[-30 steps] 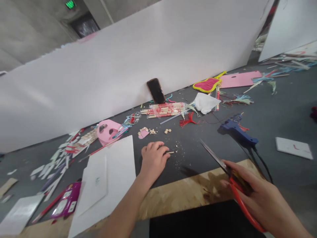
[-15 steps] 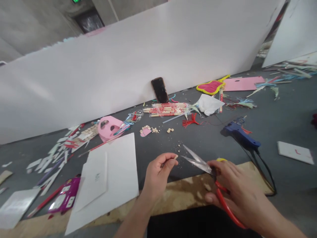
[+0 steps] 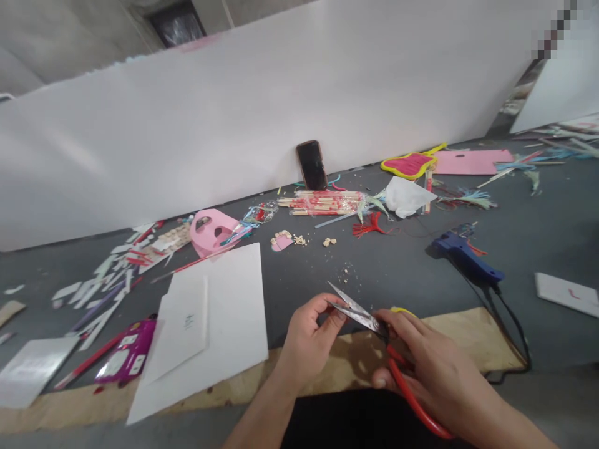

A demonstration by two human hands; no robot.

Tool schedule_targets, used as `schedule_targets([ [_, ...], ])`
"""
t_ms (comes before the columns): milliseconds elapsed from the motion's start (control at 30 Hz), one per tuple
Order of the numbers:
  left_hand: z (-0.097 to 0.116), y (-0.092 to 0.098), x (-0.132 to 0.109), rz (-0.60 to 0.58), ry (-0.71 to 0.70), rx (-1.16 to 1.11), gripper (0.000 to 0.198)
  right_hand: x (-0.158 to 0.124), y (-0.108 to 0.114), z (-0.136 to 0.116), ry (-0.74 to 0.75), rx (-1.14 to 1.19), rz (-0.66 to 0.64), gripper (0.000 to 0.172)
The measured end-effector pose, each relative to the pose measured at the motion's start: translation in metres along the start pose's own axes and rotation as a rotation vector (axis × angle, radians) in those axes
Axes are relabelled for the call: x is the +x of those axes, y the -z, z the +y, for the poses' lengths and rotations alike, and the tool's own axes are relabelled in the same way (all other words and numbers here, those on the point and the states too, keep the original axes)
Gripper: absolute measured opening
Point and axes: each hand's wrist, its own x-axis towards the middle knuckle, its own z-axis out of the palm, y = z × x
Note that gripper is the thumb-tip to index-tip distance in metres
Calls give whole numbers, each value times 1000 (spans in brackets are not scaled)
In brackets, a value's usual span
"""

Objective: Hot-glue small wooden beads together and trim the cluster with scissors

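While the right hand is curling around the red handles of the scissors, the left hand is pinching thumb and index finger together just beside the blades. A tiny pale stick is sitting right at those left fingertips, though honestly the blades are covering so much of it that I can't tell how far it's poking out or which way its long axis is running. The key thing here is how it's lining up: the scissors are pointing from the right hand toward the left one, angling away from the wearer, with the blades parting in a narrow V. The pinched bit is lying around that V, so the left hand is obviously the nearer one, and the right hand is staying off to the right at the handles. Just beyond the blades, some pale crumbs are dotting the dark desk, and farther back a little pile of pale chunks is sitting near a pink piece. White sheets are lying left of the left hand, and a blue glue gun is resting beyond the right hand, off to the right.
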Motion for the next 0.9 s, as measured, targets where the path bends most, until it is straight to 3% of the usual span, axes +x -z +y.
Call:
schedule_targets([
  [467, 4, 5, -2, -4, -22, 41, 19, 4, 1, -1, 131, -90, 24, 45],
  [700, 7, 6, -3, -20, -14, 16, 19, 6, 12, -7, 122, -11, -28, 59],
  [900, 8, 6, -2, -27, -18, -9, 17, 6, 13, -8, 133, 20, -24, 59],
])
